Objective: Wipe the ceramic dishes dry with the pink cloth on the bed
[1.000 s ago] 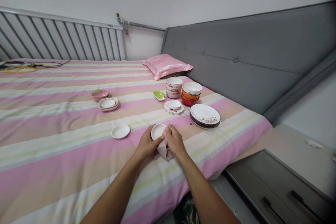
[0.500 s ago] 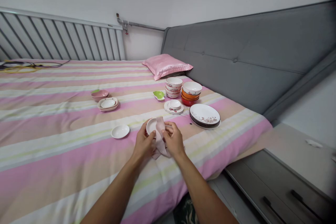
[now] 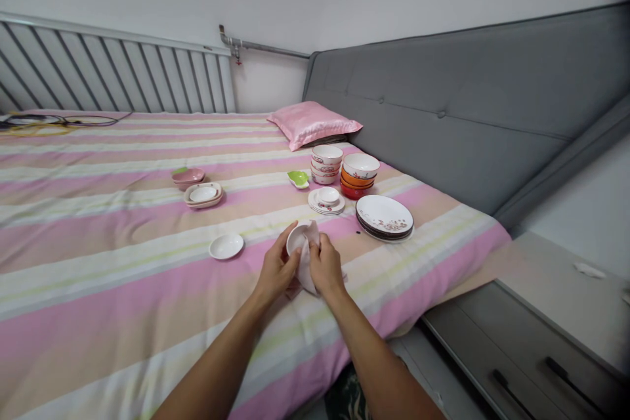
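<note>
A small white dish (image 3: pixel 294 239) is tilted up above the bed, its left rim gripped by my left hand (image 3: pixel 278 264) with the thumb over the front. My right hand (image 3: pixel 325 265) pinches a pale pink cloth (image 3: pixel 306 269) against the inside of the dish; the cloth hangs down below both hands. Left of my hands, another small white dish (image 3: pixel 226 247) lies flat on the striped bedspread. Just beyond my hands sits a stack of small plates (image 3: pixel 321 206) topped by a little white dish (image 3: pixel 328 195).
Large plates (image 3: pixel 384 214) are stacked at the right, near bowl stacks (image 3: pixel 327 156) (image 3: pixel 361 165). A green leaf-shaped dish (image 3: pixel 298 178) stands left of them. Pink bowls (image 3: pixel 188 176) and oval dishes (image 3: pixel 203 195) lie farther left. A pillow (image 3: pixel 315 123) rests by the grey headboard (image 3: pixel 443 92).
My hands have moved slightly right with the dish, which is now tipped more upright. The cloth has shifted along its inside toward the right rim.
</note>
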Action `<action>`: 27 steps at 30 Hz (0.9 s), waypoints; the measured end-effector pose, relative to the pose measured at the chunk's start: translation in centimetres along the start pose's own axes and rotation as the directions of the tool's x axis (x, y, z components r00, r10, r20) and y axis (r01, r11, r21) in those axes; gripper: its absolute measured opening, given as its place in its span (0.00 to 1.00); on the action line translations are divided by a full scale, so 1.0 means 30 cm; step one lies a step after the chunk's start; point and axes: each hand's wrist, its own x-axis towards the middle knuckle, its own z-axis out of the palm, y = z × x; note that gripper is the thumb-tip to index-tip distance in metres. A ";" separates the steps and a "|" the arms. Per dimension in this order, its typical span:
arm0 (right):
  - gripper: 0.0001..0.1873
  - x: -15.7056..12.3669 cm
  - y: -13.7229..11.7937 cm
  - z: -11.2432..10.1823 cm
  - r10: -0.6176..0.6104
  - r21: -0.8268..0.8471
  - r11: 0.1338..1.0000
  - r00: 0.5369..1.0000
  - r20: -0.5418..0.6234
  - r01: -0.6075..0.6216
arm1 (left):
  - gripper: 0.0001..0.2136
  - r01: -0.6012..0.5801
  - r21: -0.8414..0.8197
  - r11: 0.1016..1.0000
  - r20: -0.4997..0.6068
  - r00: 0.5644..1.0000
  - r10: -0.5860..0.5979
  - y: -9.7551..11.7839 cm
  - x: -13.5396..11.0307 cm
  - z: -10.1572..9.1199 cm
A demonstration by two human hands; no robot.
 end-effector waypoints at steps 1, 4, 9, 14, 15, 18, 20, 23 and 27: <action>0.10 -0.002 -0.005 -0.002 0.015 -0.068 0.998 1.000 0.012 -0.014 | 0.26 0.002 0.006 1.000 0.020 1.000 -0.002 0.000 -0.001 0.002; 0.11 -0.005 -0.019 -0.016 0.035 -0.209 0.978 0.997 0.064 -0.021 | 0.28 0.006 -0.002 1.000 0.059 0.998 -0.006 -0.001 -0.002 0.004; 0.10 -0.009 -0.031 -0.052 -0.011 -0.322 0.945 0.992 0.127 0.052 | 0.27 0.028 -0.062 0.998 0.107 0.994 -0.021 -0.009 0.001 -0.006; 0.10 -0.017 -0.032 -0.067 -0.187 -0.385 0.882 0.952 0.243 0.271 | 0.19 0.083 -0.149 0.985 0.202 0.978 -0.052 -0.003 -0.001 -0.037; 0.10 -0.019 -0.032 -0.067 -0.221 -0.392 0.863 0.936 0.275 0.319 | 0.16 0.063 -0.147 0.987 0.211 0.977 -0.031 0.002 -0.001 -0.046; 0.12 -0.029 -0.036 -0.063 -0.294 -0.406 0.806 0.887 0.356 0.430 | 0.14 0.055 -0.083 0.995 0.246 0.969 -0.033 0.016 0.001 -0.073; 0.12 -0.037 -0.037 -0.060 -0.321 -0.401 0.781 0.858 0.400 0.479 | 0.14 0.072 -0.026 0.997 0.277 0.959 -0.062 0.021 0.005 -0.084; 0.12 -0.044 -0.037 -0.051 -0.303 -0.374 0.799 0.853 0.425 0.471 | 0.15 0.073 0.001 0.997 0.229 0.971 -0.071 0.021 0.012 -0.087; 0.11 -0.036 -0.030 -0.031 -0.159 -0.327 0.911 0.945 0.285 0.252 | 0.17 0.118 -0.103 0.988 0.097 0.989 -0.109 0.017 0.016 -0.077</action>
